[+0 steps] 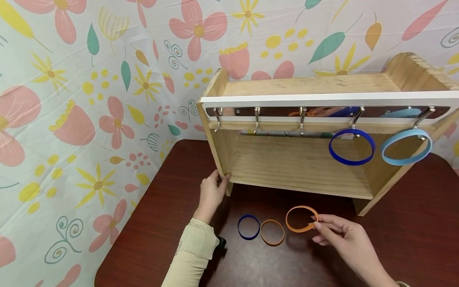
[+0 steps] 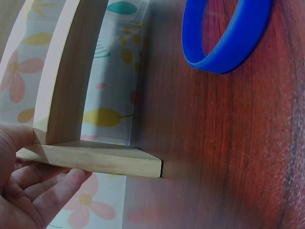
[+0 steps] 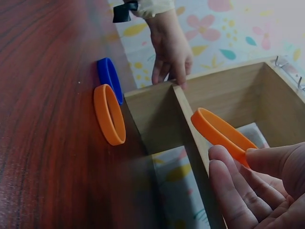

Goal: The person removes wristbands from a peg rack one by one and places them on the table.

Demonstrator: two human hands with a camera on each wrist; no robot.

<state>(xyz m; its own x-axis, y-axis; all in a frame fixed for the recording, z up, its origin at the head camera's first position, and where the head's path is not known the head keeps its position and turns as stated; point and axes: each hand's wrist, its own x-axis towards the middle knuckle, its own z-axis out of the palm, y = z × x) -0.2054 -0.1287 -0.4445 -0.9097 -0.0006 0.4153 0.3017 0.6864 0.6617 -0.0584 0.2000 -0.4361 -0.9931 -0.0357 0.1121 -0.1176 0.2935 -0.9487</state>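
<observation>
My right hand pinches an orange silicone wristband between thumb and fingers, raised in front of the wooden shelf. With thumb and fingers around the edge of the shelf's left side panel, my left hand grips it near the lower board; the left wrist view shows this wooden edge close up. On the table lie a dark blue wristband and a second orange wristband, side by side between my hands. A dark blue wristband and a light blue wristband hang from the two right hooks.
Several metal hooks line the shelf's white front rail; the left hook, second hook and middle hook carry no band. The shelf stands on a dark red-brown table. Behind it hangs a flower-patterned cloth.
</observation>
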